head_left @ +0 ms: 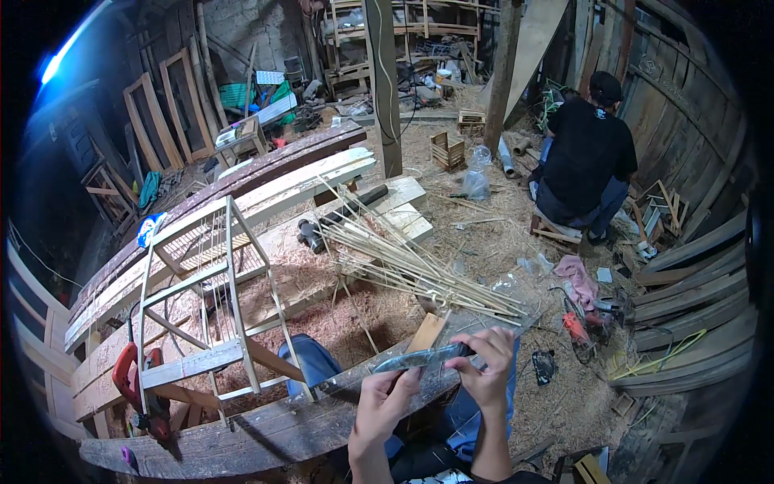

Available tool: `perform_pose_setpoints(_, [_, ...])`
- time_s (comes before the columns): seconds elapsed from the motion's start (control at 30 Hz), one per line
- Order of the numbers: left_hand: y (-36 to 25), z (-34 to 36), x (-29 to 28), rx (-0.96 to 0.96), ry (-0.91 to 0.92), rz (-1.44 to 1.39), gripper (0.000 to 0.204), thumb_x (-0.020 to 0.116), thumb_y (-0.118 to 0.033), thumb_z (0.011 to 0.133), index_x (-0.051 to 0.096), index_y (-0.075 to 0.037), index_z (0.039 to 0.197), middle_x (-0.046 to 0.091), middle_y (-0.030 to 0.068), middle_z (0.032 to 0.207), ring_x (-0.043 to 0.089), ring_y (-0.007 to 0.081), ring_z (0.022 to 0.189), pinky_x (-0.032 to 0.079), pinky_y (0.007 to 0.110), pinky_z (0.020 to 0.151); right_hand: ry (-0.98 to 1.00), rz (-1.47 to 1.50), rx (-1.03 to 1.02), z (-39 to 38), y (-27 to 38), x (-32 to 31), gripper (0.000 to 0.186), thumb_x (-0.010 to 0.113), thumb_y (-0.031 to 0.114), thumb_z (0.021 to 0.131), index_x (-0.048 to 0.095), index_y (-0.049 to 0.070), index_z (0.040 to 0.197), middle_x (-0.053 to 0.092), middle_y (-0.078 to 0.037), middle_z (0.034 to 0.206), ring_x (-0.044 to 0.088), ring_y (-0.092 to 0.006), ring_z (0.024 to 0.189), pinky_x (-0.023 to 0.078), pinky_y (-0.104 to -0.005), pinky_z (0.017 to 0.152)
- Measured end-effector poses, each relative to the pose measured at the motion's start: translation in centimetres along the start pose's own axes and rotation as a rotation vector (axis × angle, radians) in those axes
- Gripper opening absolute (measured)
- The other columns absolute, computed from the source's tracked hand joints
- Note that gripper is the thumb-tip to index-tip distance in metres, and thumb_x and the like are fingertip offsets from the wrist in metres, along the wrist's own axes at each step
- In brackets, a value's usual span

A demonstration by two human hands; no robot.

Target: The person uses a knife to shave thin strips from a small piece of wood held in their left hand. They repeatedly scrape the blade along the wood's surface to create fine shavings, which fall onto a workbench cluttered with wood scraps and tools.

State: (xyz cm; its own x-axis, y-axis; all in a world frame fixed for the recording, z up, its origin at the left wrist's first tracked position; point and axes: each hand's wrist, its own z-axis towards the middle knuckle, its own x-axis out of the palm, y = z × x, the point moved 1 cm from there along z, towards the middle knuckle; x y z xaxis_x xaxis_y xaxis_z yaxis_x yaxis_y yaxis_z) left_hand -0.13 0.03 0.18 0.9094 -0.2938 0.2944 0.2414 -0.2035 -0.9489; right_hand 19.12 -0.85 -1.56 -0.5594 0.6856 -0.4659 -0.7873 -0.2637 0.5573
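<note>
Beyond the bench [266, 438] stands a slatted wooden crate [453, 156], contents unclear. Over the rough bench, our right grip [486, 367] pinches the knife [433, 356] by its dark end, our left grip [387, 403] its flat metal middle.

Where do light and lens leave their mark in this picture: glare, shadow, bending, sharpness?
Head view: blue-white glare surrounds the light at upper left; head view: the front plank bows and the corners go black; head view: dark shadow streaks cross that plank below the wooden frame; head view: the knife, left hand and right hand look reasonably sharp.
</note>
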Motion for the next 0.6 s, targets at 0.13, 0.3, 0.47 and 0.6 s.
perform_pose_setpoints(0.13, [-2.0, -2.1, -3.4, -0.018, -0.056, -0.032, 0.030, 0.056, -0.014, 0.101, 0.064, 0.005, 0.122, 0.054, -0.0048, 0.076, 0.041, 0.0009, 0.061, 0.029, 0.018, 0.053, -0.290, -0.093, 0.414, -0.3, -6.1, -2.1, 0.034, 0.071, 0.037, 0.087, 0.071, 0.003, 0.090, 0.067, -0.008, 0.084, 0.059, -0.0268, 0.077, 0.042, -0.0404, 0.074])
perform_pose_setpoints(0.3, [-1.7, -0.3, -3.1, -0.042, -0.142, -0.090, 0.035, 0.052, -0.016, 0.102, 0.056, 0.005, 0.130, 0.041, -0.0079, 0.069, 0.032, 0.0011, 0.056, 0.024, 0.018, 0.048, -0.245, -0.068, 0.386, -1.8, -5.9, -2.8, 0.048, 0.071, 0.041, 0.090, 0.067, -0.006, 0.103, 0.065, -0.010, 0.090, 0.059, -0.0220, 0.084, 0.046, -0.0355, 0.078])
perform_pose_setpoints(0.47, [-0.5, 0.4, -1.5, -0.049, 0.048, -0.170, 0.035, 0.048, -0.016, 0.104, 0.052, -0.002, 0.136, 0.039, -0.0059, 0.068, 0.031, 0.0018, 0.056, 0.023, 0.018, 0.047, -0.107, 0.046, 0.219, -0.1, -1.2, -0.8, 0.048, 0.067, 0.054, 0.086, 0.070, 0.006, 0.092, 0.051, -0.004, 0.068, 0.052, -0.0244, 0.069, 0.038, -0.0370, 0.073])
perform_pose_setpoints(0.6, [-0.3, 0.6, -0.4, -0.033, -0.006, -0.148, 0.036, 0.050, -0.017, 0.103, 0.051, 0.000, 0.135, 0.043, -0.0027, 0.069, 0.032, 0.0029, 0.054, 0.023, 0.019, 0.045, 0.070, 0.163, 0.141, 0.4, 1.5, 0.1, 0.042, 0.073, 0.048, 0.079, 0.072, 0.008, 0.092, 0.061, -0.003, 0.074, 0.055, -0.0234, 0.070, 0.039, -0.0366, 0.070])
